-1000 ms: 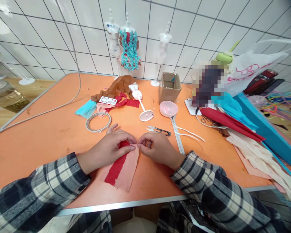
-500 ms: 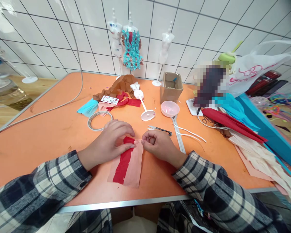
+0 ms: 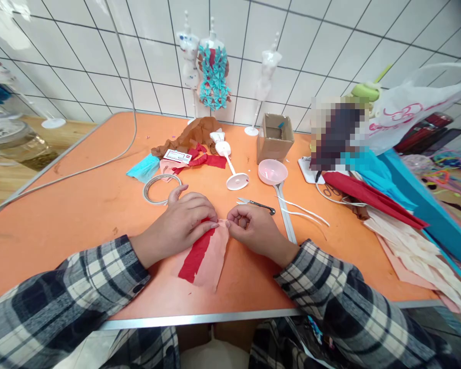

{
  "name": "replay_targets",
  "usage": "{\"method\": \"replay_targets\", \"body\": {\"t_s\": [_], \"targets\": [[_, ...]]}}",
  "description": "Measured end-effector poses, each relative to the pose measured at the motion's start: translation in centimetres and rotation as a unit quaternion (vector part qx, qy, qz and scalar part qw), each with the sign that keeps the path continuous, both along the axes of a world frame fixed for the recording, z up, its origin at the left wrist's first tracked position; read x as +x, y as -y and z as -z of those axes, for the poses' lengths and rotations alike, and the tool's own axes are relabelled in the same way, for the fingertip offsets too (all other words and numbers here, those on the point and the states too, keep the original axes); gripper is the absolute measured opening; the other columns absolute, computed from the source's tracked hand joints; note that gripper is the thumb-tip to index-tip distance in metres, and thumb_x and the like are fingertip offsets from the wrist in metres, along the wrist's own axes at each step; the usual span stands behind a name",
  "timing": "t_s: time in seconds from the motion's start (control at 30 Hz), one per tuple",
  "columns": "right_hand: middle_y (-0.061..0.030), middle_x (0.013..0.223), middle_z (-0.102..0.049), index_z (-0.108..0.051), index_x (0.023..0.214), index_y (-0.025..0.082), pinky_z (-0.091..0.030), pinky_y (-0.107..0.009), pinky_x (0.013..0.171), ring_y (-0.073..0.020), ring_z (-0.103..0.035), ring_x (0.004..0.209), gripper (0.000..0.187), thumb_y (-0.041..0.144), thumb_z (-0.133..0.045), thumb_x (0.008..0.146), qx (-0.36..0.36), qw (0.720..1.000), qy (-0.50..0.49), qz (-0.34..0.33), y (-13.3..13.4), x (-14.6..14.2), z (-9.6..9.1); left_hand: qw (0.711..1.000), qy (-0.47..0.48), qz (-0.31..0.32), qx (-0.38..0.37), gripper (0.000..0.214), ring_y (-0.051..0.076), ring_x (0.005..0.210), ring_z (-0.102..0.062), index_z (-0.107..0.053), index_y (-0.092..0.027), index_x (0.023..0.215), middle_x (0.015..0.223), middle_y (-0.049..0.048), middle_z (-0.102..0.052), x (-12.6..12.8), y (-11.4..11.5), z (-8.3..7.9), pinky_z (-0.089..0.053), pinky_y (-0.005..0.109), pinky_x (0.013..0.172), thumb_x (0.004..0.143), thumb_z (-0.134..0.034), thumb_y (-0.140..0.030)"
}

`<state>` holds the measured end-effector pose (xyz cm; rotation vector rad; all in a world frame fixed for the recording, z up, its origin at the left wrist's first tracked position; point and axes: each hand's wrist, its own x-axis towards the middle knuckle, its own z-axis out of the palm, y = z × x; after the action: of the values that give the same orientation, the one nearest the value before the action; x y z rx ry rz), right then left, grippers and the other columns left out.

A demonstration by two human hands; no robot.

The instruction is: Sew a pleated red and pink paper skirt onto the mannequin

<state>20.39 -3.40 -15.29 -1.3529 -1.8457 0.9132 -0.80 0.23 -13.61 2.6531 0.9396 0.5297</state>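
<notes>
A pink sheet (image 3: 217,256) that looks like crepe paper lies at the front of the table, with a red strip (image 3: 195,259) running lengthwise over it. My left hand (image 3: 182,220) pinches its top edge between thumb and fingers, covering the upper end of the red strip. Close beside it, my right hand (image 3: 253,225) has thumb and forefinger closed on the top right corner. A short stretch of pale edge shows between both fingertips. Small thread snips (image 3: 257,206) lie just beyond my right hand; a tape roll (image 3: 145,192) rests beyond my left.
A small white mannequin (image 3: 230,163) lies on its side near crumpled brown paper (image 3: 200,134). Behind stand a cardboard box (image 3: 274,148) and several upright mannequins. A pink bowl (image 3: 272,172) is right of centre. Folded papers (image 3: 376,200) and a cable (image 3: 132,102) flank the table.
My left hand has shifted right along the paper's top edge, closer to my right hand, and its fingers have drawn together. The sheet's top is now gathered, and the view has moved slightly.
</notes>
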Motion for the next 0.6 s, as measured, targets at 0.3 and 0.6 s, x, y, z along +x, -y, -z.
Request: {"method": "replay_targets", "body": {"t_s": [0.3,0.6], "targets": [[0.0069,0.057,-0.051,-0.061,0.070,0.018,-0.033,-0.021,0.053,-0.0074,-0.043,0.052,0.007,0.015,-0.062,0.076,-0.019,1.000,0.017,0.004,-0.6,0.5,0.0,1.000,-0.027,0.005,-0.013,0.012,0.023,0.094,-0.061,-0.064,-0.024,0.091,0.088,0.0011,-0.069,-0.6,-0.5,0.6,-0.017,0.058,0.112,0.092,-0.053,-0.030],[0.0047,0.063,-0.058,-0.065,0.074,0.017,-0.033,-0.021,0.054,-0.0082,-0.047,0.056,0.004,0.017,-0.062,0.077,-0.047,0.998,0.049,0.003,-0.8,1.1,0.0,0.999,-0.034,0.012,-0.024,0.015,0.022,0.093,-0.061,-0.068,-0.026,0.087,0.090,0.0016,-0.070,-1.2,-1.4,1.2,-0.017,0.056,0.112,0.091,-0.054,-0.029]]}}
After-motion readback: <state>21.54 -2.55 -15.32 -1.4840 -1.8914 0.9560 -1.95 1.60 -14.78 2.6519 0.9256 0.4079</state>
